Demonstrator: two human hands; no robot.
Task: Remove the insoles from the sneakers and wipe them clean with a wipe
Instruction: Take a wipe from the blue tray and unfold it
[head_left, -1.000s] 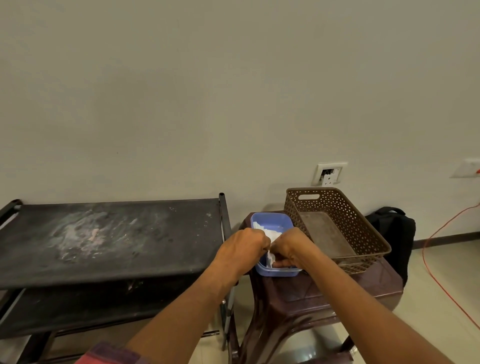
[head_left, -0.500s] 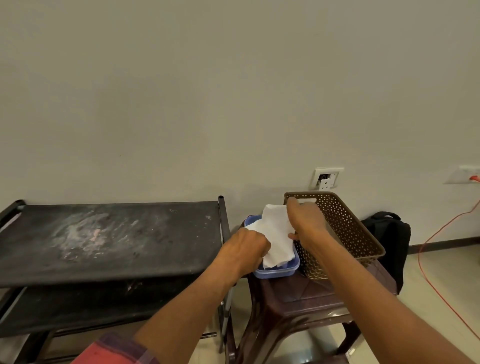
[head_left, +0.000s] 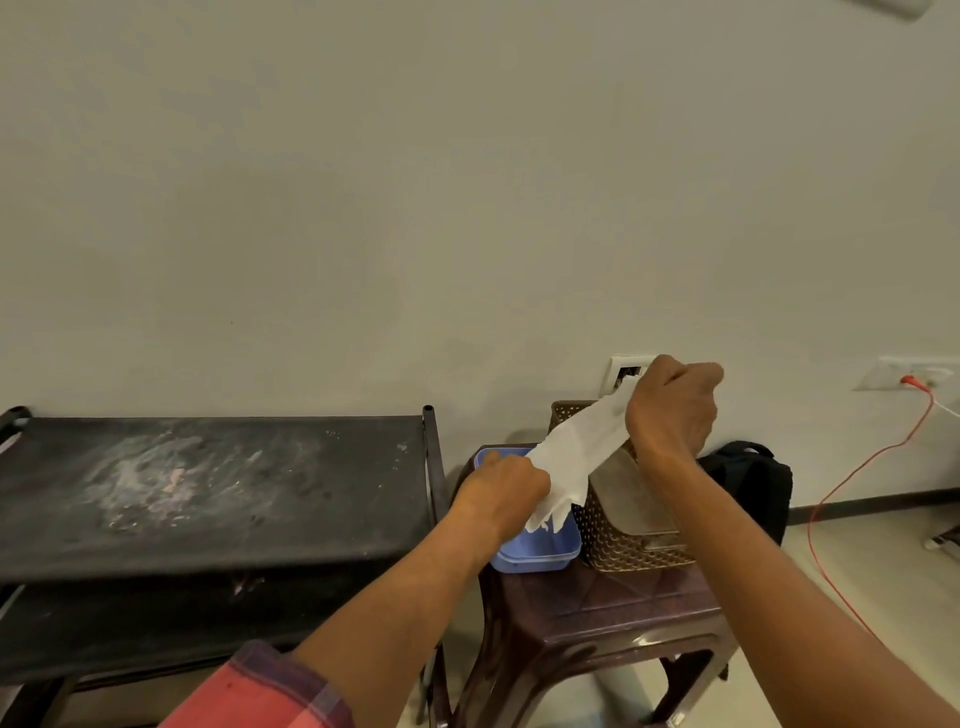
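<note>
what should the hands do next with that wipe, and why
Probably raise the right hand a little higher to draw the wipe clear of the blue box. The wipe is stretched between both hands, the left hand pinches it low down, and its ragged lower end hangs just over the box.

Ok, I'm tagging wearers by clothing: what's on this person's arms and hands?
The left arm has a red sleeve with dark check stripes, ending near the elbow; the forearm is bare. The right arm is bare as far as the frame shows. Neither the left hand nor the right hand wears a glove, and no ring, watch or band shows.
</note>
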